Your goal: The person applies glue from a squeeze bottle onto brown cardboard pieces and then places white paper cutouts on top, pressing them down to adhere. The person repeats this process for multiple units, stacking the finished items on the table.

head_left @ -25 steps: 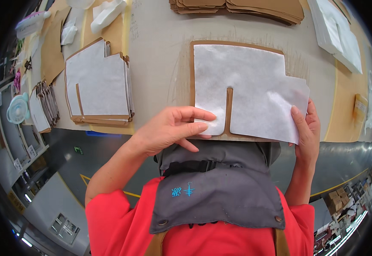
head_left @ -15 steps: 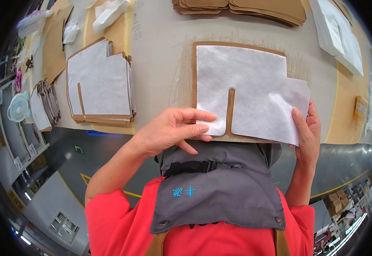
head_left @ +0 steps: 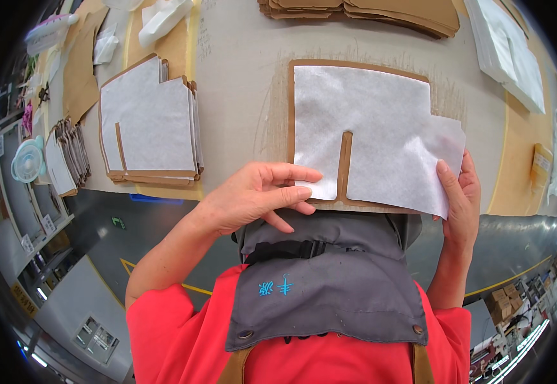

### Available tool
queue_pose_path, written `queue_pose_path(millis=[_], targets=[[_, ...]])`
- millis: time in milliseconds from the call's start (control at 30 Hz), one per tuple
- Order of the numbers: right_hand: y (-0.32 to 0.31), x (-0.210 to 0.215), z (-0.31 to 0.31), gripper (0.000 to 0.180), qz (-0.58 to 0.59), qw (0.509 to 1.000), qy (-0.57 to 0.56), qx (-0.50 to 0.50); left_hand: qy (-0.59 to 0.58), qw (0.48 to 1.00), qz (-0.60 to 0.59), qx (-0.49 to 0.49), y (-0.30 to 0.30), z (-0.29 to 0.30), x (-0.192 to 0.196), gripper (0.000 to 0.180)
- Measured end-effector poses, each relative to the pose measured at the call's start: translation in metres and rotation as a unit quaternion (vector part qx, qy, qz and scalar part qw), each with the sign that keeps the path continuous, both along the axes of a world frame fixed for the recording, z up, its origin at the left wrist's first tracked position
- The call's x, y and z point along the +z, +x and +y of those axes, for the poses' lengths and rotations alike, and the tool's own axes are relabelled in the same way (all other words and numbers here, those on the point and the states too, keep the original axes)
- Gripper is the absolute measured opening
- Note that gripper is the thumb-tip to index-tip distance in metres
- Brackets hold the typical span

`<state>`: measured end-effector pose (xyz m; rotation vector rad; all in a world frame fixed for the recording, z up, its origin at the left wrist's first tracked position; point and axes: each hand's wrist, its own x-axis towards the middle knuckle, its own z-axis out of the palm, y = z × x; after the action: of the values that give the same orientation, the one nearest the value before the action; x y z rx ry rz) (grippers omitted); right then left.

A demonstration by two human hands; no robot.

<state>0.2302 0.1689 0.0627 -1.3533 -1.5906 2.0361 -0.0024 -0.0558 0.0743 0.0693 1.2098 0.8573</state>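
My left hand (head_left: pixel 253 198) lies flat, fingers pressing the near edge of the white sheet (head_left: pixel 371 137). My right hand (head_left: pixel 461 201) pinches its right corner. The sheet lies on a brown cardboard piece (head_left: pixel 344 169) on the tabletop (head_left: pixel 240 96). Farther left is a stack of the same pieces (head_left: pixel 147 125).

bare table (head_left: pixel 240 96) lies open between the finished stack (head_left: pixel 150 125) (left) and the cardboard template (head_left: pixel 355 134).

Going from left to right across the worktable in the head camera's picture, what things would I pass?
Pale green fan → stack of white-faced cardboard pieces → left hand → white sheet on the brown cardboard → right hand → stack of white sheets.
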Motion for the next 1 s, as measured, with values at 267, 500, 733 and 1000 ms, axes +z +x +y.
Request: queue_pose_path(millis=[267, 500, 733, 1000], targets=[[0.002, -0.001, 0.002, 0.045, -0.009, 1.000, 0.002, 0.005, 0.016, 0.991, 0.061, -0.119, -0.001, -0.012, 0.021, 0.034], [0.003, -0.008, 0.000, 0.047, 0.007, 0.999, 0.031, -0.011, 0.334, 0.688, 0.605, -0.222, 0.009, -0.013, -0.007, 0.042], [0.006, -0.011, 0.002, 0.047, 0.018, 1.000, 0.019, 0.007, 0.326, 0.587, 0.670, -0.316, 0.015, -0.020, -0.014, 0.043], [0.002, -0.008, -0.002, 0.045, 0.013, 0.999, 0.036, 0.002, 0.312, 0.550, 0.698, -0.336, 0.012, -0.022, -0.009, 0.042]])
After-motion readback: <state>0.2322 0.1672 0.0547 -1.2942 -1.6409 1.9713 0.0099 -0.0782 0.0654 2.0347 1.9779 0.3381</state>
